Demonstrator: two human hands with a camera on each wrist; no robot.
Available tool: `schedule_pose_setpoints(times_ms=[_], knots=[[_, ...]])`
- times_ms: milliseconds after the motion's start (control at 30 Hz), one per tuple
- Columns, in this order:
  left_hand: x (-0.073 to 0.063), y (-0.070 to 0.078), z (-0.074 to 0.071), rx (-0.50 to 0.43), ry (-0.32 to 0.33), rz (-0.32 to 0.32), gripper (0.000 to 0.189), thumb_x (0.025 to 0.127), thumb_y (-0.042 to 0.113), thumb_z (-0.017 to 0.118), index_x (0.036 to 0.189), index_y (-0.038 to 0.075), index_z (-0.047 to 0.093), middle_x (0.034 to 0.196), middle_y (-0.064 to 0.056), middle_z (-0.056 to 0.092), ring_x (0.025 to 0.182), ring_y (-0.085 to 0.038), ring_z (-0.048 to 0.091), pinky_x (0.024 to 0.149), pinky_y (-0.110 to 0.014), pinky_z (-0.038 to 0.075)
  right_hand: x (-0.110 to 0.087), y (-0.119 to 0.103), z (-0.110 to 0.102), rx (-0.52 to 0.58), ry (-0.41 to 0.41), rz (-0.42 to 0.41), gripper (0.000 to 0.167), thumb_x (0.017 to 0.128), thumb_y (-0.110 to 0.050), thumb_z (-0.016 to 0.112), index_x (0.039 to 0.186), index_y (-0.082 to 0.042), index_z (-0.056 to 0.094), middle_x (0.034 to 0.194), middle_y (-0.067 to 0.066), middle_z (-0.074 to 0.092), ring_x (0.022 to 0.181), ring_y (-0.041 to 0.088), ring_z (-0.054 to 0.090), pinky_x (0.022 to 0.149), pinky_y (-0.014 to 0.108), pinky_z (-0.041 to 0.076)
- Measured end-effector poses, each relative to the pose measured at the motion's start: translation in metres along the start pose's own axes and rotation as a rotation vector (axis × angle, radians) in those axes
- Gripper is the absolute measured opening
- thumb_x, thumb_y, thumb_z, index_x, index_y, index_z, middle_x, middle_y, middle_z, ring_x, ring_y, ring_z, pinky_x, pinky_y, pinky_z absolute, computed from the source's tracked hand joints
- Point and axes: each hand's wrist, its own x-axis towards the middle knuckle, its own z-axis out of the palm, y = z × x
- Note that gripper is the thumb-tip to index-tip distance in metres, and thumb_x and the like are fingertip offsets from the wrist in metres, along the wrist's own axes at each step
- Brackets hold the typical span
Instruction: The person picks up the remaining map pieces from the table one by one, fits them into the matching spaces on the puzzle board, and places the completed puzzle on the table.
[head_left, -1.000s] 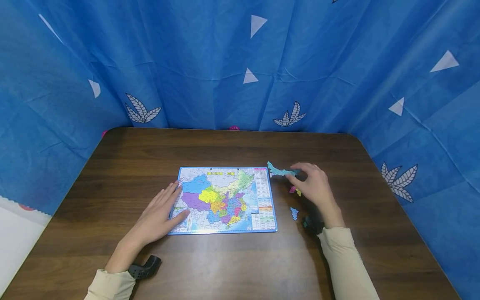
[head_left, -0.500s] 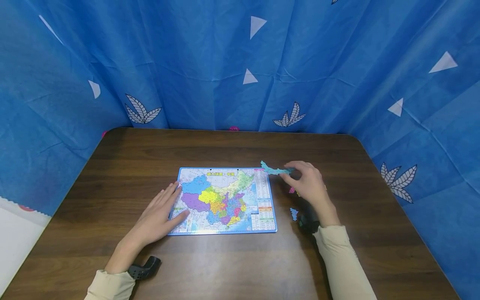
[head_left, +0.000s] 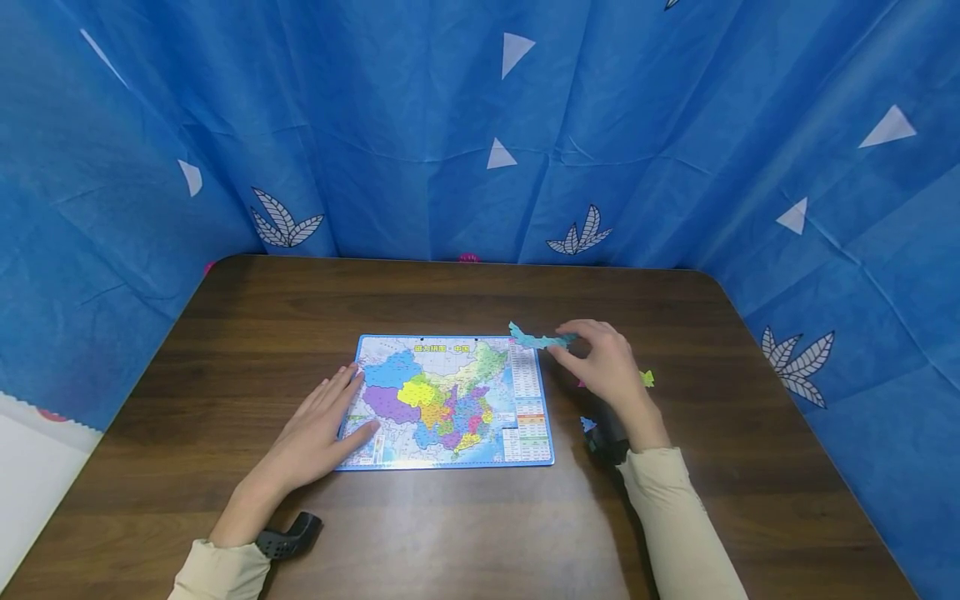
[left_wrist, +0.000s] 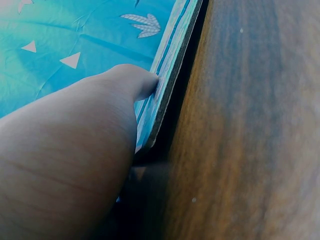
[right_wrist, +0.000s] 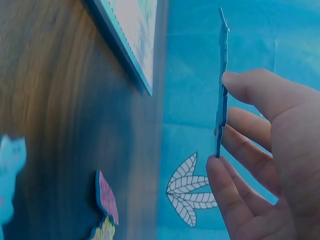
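Note:
A map puzzle board (head_left: 450, 454) with coloured provinces lies flat on the table. Across its left edge rests my left hand (head_left: 318, 429), fingers straight; in the left wrist view the thumb (left_wrist: 145, 85) lies on the board's edge. My right hand (head_left: 607, 362) pinches a long teal puzzle piece (head_left: 536, 340) between thumb and fingers, over the board's top right corner. The right wrist view shows this piece nearly edge-on, with the board (right_wrist: 130, 45) below and apart from it.
On the table right of the board lie a blue puzzle piece (head_left: 587, 424), a yellow-green piece (head_left: 647, 378) and a pink piece (right_wrist: 106, 197), partly hidden by the right hand in the head view. A blue curtain (head_left: 420, 125) hangs behind the wooden table (head_left: 337, 292).
My right hand has carried the teal piece leftward, from beside the board to over its top right corner. The left hand has stayed in place.

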Motion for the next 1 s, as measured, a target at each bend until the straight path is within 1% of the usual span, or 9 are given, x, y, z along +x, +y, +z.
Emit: schedule_pose_setpoints(times_ms=[233, 700, 1000], knots=[[0.000, 0.001, 0.000, -0.004, -0.001, 0.004, 0.086, 0.099, 0.053, 0.060, 0.161, 0.001, 0.031, 0.171, -0.016, 0.020, 0.159, -0.039, 0.016, 0.126, -0.059, 0.018, 0.002, -0.009, 0.006, 0.025, -0.014, -0.043, 0.034, 0.091, -0.029, 0.081, 0.119, -0.010, 0.075, 0.128, 0.011, 0.072, 0.124, 0.033, 0.060, 0.099, 0.054, 0.054], [0.000, 0.000, 0.000, 0.004, -0.002, -0.002, 0.086, 0.098, 0.053, 0.061, 0.161, 0.002, 0.031, 0.171, -0.017, 0.020, 0.158, -0.039, 0.017, 0.126, -0.060, 0.018, 0.006, -0.024, 0.020, 0.035, -0.052, -0.070, 0.036, 0.090, -0.030, 0.081, 0.118, -0.009, 0.075, 0.128, 0.010, 0.072, 0.125, 0.032, 0.060, 0.103, 0.055, 0.053], [0.000, -0.001, 0.000, 0.002, 0.000, -0.003, 0.086, 0.098, 0.054, 0.061, 0.161, 0.002, 0.031, 0.171, -0.016, 0.020, 0.158, -0.039, 0.017, 0.126, -0.060, 0.018, 0.007, -0.032, 0.027, 0.053, -0.082, -0.096, 0.036, 0.090, -0.031, 0.081, 0.118, -0.010, 0.075, 0.127, 0.008, 0.072, 0.123, 0.029, 0.061, 0.104, 0.051, 0.053]])
